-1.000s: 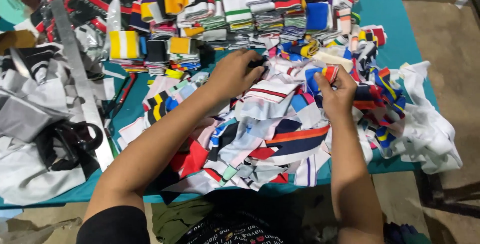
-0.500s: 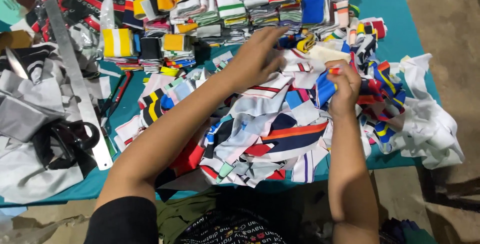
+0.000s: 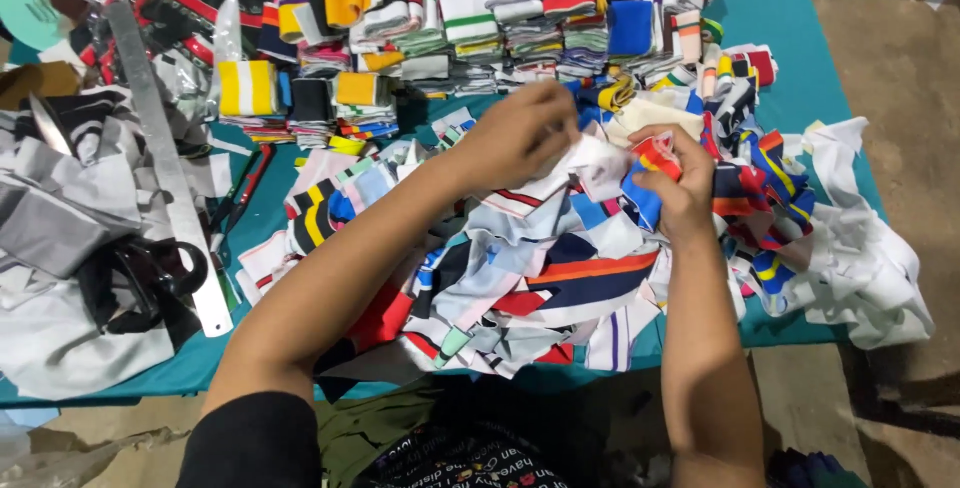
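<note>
Both hands have drawn together: the left hand [image 3: 520,133] pinches a white knit fabric piece [image 3: 590,170] atop the loose striped scrap pile [image 3: 540,278], the right hand [image 3: 675,183] clutches a red-blue strip [image 3: 650,160], over the teal table [image 3: 800,28].

Fabric heap [image 3: 560,278] everywhere; bare tabletop [image 3: 800,38] beyond.

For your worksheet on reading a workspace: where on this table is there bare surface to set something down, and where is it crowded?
Bare teal table shows at the far right corner, beyond the folded stacks, and in a narrow strip between the metal ruler and the loose fabric pile. A thin front edge is also bare. Crowded: the middle, where the left hand and right hand work, and the left side.
</note>
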